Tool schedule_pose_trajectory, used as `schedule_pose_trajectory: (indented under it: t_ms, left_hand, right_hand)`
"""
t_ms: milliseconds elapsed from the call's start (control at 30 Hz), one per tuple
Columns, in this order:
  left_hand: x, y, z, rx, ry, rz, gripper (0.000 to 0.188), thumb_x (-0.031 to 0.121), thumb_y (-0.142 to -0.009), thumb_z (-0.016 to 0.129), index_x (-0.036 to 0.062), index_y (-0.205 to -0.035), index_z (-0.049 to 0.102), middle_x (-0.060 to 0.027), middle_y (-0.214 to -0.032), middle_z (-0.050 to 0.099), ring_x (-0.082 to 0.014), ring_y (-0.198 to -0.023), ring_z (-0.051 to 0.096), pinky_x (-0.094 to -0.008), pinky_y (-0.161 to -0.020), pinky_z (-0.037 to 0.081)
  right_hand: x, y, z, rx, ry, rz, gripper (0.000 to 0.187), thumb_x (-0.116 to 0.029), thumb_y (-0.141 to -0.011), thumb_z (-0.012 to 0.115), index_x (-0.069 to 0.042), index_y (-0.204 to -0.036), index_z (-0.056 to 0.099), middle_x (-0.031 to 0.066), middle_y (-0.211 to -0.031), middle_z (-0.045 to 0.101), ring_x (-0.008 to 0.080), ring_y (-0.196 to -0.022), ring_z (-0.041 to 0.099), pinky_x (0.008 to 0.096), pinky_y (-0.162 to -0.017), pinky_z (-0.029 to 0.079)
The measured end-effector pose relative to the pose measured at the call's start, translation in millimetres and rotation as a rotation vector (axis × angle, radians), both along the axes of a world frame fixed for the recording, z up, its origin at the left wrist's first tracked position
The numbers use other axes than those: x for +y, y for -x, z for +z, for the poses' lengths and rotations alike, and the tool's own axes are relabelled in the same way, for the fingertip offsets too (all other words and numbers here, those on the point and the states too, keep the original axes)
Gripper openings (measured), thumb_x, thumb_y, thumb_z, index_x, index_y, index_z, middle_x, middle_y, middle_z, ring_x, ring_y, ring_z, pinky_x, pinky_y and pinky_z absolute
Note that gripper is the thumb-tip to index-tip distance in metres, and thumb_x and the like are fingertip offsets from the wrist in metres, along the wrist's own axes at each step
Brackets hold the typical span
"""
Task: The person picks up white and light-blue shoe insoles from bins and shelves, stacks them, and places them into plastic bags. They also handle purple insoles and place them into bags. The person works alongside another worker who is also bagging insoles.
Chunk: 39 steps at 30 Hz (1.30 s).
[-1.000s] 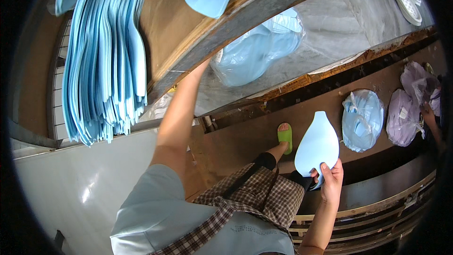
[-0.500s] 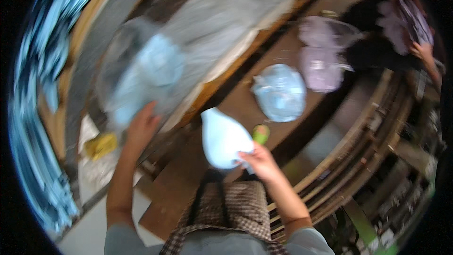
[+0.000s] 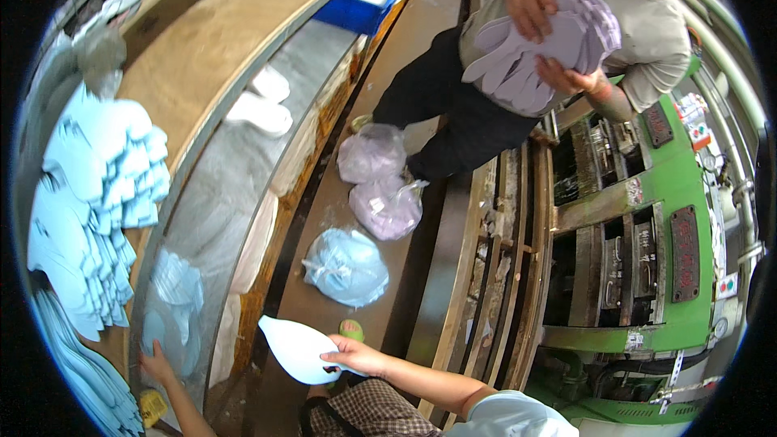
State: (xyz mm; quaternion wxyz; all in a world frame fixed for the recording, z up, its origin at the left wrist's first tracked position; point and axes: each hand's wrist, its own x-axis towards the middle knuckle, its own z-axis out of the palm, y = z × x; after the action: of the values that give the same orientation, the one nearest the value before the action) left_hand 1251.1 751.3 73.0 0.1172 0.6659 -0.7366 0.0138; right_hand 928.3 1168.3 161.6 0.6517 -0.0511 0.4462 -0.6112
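My right hand (image 3: 354, 356) grips the narrow end of a pale blue, flat, teardrop-shaped foam piece (image 3: 293, 350), like a shoe-sole blank, above the walkway. At the lower left, my left hand (image 3: 159, 364) has its fingers stretched out beside a clear plastic bag (image 3: 188, 360) on the grey shelf. Light blue pieces (image 3: 178, 279) lie in that bag. Whether my left fingertips touch the plastic, I cannot tell. A yellow object (image 3: 151, 407) lies just below this hand.
Stacked light blue pieces (image 3: 97, 210) fill the upper wooden shelf (image 3: 235, 20) at left. A tied blue bag (image 3: 346, 267) and lilac bags (image 3: 387, 209) lie on the walkway. Beyond them a co-worker (image 3: 558, 57) holds lilac pieces. Green machines (image 3: 676, 275) line the right side.
The view has swung right and up, bringing the co-worker and green machines into view. My right hand still holds the pale blue piece; my left hand stays near the clear bag.
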Motion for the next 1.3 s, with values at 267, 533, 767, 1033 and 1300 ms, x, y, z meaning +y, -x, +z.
schedule_pose_trajectory:
  t_ms: [267, 533, 767, 1033, 1300]
  left_hand:
    - [24.8, 26.3, 22.4, -0.051, -0.071, -0.005, 0.065, 0.028, -0.07, 0.074, -0.005, -0.119, 0.048, -0.0247, -0.115, 0.053, -0.0392, -0.107, 0.051, -0.0445, -0.087, 0.044]
    - [49.0, 11.3, 42.3, -0.151, -0.174, 0.039, 0.047, 0.013, -0.063, 0.073, -0.0009, -0.103, 0.053, -0.0195, -0.1, 0.056, -0.0371, -0.098, 0.054, -0.0441, -0.086, 0.044]
    - [40.2, -2.6, 58.0, 0.375, -0.293, -0.031, 0.04, 0.006, -0.065, 0.067, -0.0044, -0.102, 0.055, -0.0151, -0.105, 0.06, -0.0314, -0.094, 0.057, -0.041, -0.079, 0.045]
    - [62.7, 29.4, 67.7, 1.301, -0.302, 0.131, 0.027, 0.012, -0.085, 0.059, 0.0001, -0.108, 0.055, -0.0096, -0.1, 0.059, -0.0207, -0.09, 0.056, -0.0323, -0.077, 0.043]
    - [53.8, 28.4, 23.4, 1.784, -0.364, 0.206, 0.044, 0.013, -0.085, 0.06, 0.0059, -0.124, 0.039, -0.0079, -0.116, 0.051, -0.0193, -0.105, 0.049, -0.0308, -0.08, 0.045]
  right_hand:
    - [34.5, 21.3, 41.2, 0.066, -0.043, -0.042, 0.028, -0.016, -0.09, 0.057, -0.001, -0.113, 0.053, 0.0021, -0.099, 0.06, 0.0069, -0.088, 0.055, 0.0222, -0.078, 0.044]
    - [52.5, 33.4, 84.5, 0.083, -0.033, -0.119, 0.025, -0.017, -0.088, 0.06, -0.004, -0.108, 0.054, 0.0005, -0.088, 0.06, 0.0058, -0.073, 0.054, 0.0206, -0.06, 0.045]
    - [57.2, 37.2, 80.8, 0.095, -0.108, -0.094, 0.022, -0.011, -0.087, 0.059, -0.004, -0.107, 0.053, 0.0014, -0.083, 0.059, 0.0077, -0.069, 0.054, 0.0202, -0.06, 0.045]
    - [40.3, 28.2, 73.8, 0.015, -0.098, -0.182, 0.027, -0.006, -0.079, 0.055, -0.003, -0.106, 0.052, 0.0048, -0.085, 0.058, 0.0115, -0.067, 0.055, 0.0233, -0.058, 0.046]
    - [21.0, 11.7, 68.4, 0.013, -0.206, -0.115, 0.034, -0.029, -0.085, 0.065, -0.005, -0.106, 0.055, 0.0001, -0.08, 0.058, 0.0068, -0.062, 0.053, 0.0208, -0.046, 0.041]
